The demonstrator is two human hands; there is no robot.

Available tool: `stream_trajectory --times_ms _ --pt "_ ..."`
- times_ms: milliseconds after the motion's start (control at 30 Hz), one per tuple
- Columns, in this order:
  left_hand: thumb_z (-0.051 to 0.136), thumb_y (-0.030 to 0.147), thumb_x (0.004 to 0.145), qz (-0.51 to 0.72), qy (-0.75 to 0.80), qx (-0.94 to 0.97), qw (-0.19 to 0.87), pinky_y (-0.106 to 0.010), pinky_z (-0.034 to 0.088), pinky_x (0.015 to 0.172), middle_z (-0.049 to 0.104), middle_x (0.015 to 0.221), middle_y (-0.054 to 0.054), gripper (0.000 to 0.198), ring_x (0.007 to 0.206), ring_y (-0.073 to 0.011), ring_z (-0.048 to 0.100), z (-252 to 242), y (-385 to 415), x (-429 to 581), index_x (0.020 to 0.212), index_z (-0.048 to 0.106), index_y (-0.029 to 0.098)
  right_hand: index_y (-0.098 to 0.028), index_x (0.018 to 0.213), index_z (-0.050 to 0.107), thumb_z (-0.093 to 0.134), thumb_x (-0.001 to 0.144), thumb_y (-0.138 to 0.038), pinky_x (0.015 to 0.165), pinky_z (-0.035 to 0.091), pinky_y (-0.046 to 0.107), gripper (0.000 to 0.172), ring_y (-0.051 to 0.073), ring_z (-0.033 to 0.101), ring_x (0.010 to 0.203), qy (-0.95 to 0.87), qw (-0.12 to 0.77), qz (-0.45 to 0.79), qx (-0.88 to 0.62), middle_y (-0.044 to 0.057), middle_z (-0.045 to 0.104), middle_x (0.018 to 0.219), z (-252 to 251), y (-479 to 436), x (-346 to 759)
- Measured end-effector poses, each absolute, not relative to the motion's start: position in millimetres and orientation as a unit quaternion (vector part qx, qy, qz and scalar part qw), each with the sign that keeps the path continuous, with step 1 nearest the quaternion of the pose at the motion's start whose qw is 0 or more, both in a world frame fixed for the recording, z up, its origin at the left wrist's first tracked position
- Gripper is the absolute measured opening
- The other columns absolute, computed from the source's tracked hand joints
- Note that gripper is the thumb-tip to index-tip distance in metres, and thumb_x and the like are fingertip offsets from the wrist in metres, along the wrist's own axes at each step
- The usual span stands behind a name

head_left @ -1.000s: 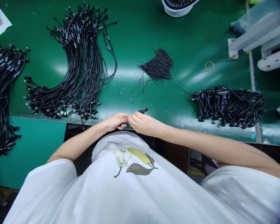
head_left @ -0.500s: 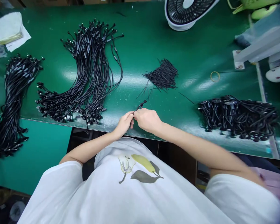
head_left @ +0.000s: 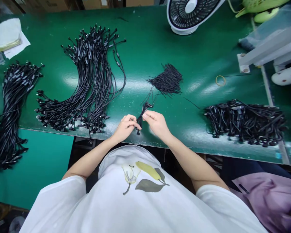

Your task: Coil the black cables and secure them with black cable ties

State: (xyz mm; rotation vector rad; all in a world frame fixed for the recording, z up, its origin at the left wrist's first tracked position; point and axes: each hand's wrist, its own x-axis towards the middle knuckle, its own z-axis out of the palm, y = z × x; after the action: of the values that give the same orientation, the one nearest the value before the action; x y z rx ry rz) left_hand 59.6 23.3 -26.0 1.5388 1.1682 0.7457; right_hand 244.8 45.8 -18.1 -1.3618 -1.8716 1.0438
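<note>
A small folded black cable (head_left: pixel 141 117) is between my hands near the front edge of the green table. My left hand (head_left: pixel 126 127) is closed on its lower left side, fingers bent against it. Thumb and forefinger of my right hand (head_left: pixel 155 122) pinch the cable's upper right side. Just beyond lies a pile of short black ties (head_left: pixel 169 79), a few of them loose beside the cable. To the left spreads a large heap of long black cables (head_left: pixel 97 74). Folded black cable bundles (head_left: pixel 244 122) lie at the right.
Another long cable bunch (head_left: pixel 16 97) lies at the far left, below some white papers (head_left: pixel 8 35). A fan (head_left: pixel 190 14) stands at the back. A yellow ring (head_left: pixel 220 81) and a white metal bracket (head_left: pixel 257 58) are on the right.
My hands have moved slightly apart, and more of the folded cable shows between them. My right forearm has drawn inward. The view has shifted a little.
</note>
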Motion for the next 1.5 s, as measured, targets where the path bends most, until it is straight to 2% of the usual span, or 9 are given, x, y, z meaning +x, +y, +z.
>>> stream_trajectory --times_ms 167,300,500,600,700,1000,1200,1367,1500 --pt "0.06 0.022 0.077 0.36 0.505 0.455 0.639 -0.03 0.041 0.095 0.059 0.098 -0.004 0.012 0.095 -0.0165 0.055 -37 31 63 0.078 0.071 0.017 -0.017 0.078 0.063 0.034 0.099 -0.027 0.065 0.03 0.03 0.037 0.017 0.046 0.072 -0.86 0.224 0.129 -0.44 0.006 0.06 0.074 -20 26 232" --pt "0.064 0.043 0.08 0.369 0.487 0.372 0.699 -0.028 0.044 0.088 0.059 0.102 -0.006 0.032 0.092 -0.0162 0.055 -32 35 63 0.098 0.069 0.016 -0.016 0.081 0.064 0.034 0.099 -0.022 0.065 0.029 0.031 0.035 0.017 0.043 0.071 -0.882 0.189 0.065 -0.427 0.007 0.06 0.073 -28 24 233" --pt "0.071 0.032 0.077 0.34 0.458 0.618 0.541 -0.031 0.043 0.086 0.056 0.109 -0.008 0.036 0.096 -0.0191 0.052 -23 31 59 0.11 0.071 0.02 -0.016 0.08 0.062 0.041 0.095 -0.03 0.073 0.036 0.027 0.029 0.015 0.051 0.078 -0.766 0.275 0.372 -0.447 0.005 0.064 0.083 -33 32 242" --pt "0.053 0.022 0.089 0.331 0.445 0.747 0.367 -0.034 0.041 0.087 0.058 0.097 -0.007 0.028 0.091 -0.0193 0.05 -22 23 60 0.109 0.073 0.024 -0.017 0.069 0.053 0.047 0.089 -0.041 0.059 0.032 0.025 0.031 0.011 0.042 0.059 -0.618 0.279 0.59 -0.439 -0.002 0.049 0.061 -33 36 246" --pt "0.044 0.018 0.092 0.317 0.391 0.805 0.313 -0.033 0.041 0.082 0.059 0.088 -0.006 0.035 0.084 -0.0181 0.05 -21 12 56 0.107 0.074 0.028 -0.019 0.065 0.045 0.051 0.085 -0.048 0.052 0.023 0.024 0.036 0.009 0.027 0.051 -0.544 0.27 0.676 -0.416 -0.007 0.031 0.054 -29 37 250" --pt "0.061 0.036 0.088 0.332 0.474 0.632 0.516 -0.032 0.044 0.095 0.055 0.103 -0.005 0.018 0.1 -0.0176 0.055 -24 -6 63 0.093 0.07 0.021 -0.018 0.068 0.049 0.041 0.095 -0.039 0.068 0.033 0.025 0.035 0.012 0.046 0.069 -0.709 0.341 0.43 -0.443 0.0 0.05 0.07 -6 24 248" --pt "0.064 0.042 0.085 0.348 0.472 0.543 0.6 -0.031 0.048 0.092 0.062 0.102 -0.005 0.043 0.092 -0.0159 0.06 -17 -1 73 0.122 0.057 0.021 -0.017 0.069 0.052 0.036 0.098 -0.037 0.063 0.033 0.024 0.038 0.012 0.048 0.064 -0.718 0.299 0.444 -0.446 0.0 0.055 0.067 5 11 249" --pt "0.048 0.044 0.094 0.339 0.503 0.559 0.565 -0.029 0.049 0.087 0.068 0.098 -0.005 0.038 0.084 -0.0161 0.061 -1 4 77 0.12 0.065 0.021 -0.012 0.106 0.062 0.037 0.098 -0.037 0.071 0.033 0.031 0.036 0.021 0.055 0.085 -0.812 0.218 0.101 -0.533 0.013 0.066 0.095 10 0 237" --pt "0.051 0.047 0.092 0.344 0.493 0.551 0.578 -0.031 0.051 0.088 0.064 0.128 -0.01 0.041 0.101 -0.0206 0.063 6 7 81 0.119 0.067 0.021 -0.01 0.119 0.053 0.033 0.1 -0.043 0.059 0.03 0.031 0.043 0.021 0.061 0.08 -0.819 0.123 0.114 -0.549 0.012 0.068 0.091 8 -1 233"
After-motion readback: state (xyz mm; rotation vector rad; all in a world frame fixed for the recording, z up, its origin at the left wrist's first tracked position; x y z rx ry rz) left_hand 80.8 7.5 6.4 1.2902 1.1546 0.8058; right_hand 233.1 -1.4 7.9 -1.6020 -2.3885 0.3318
